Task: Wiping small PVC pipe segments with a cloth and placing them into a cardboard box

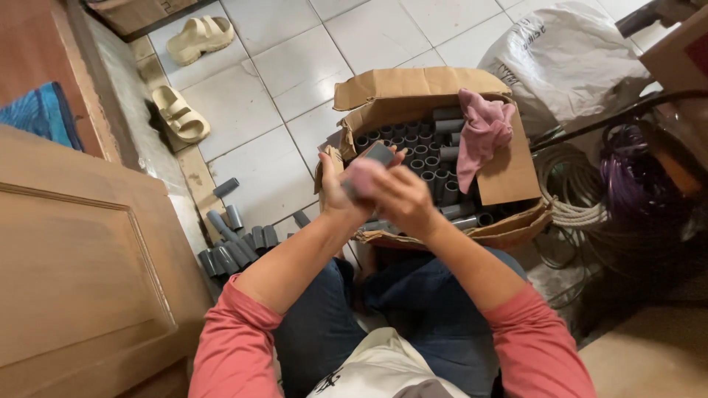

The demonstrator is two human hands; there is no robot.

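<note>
My left hand (335, 190) grips a short grey pipe piece (377, 153) held up in front of me. Against that piece my right hand (402, 199) presses a small pink cloth (361, 177), blurred by motion. Both hands hover over the near left corner of an open cardboard box (509, 180) that holds several grey pipe pieces (420, 147) standing on end. Over the box's right flap hangs a larger pink rag (481, 136).
Several more grey pipe pieces (234, 243) lie on the white tiled floor left of the box, beside a wooden door (74, 273). Two beige sandals (188, 74) lie at the far left. A white sack (568, 59), coiled rope (571, 195) and purple cable (627, 177) crowd the right.
</note>
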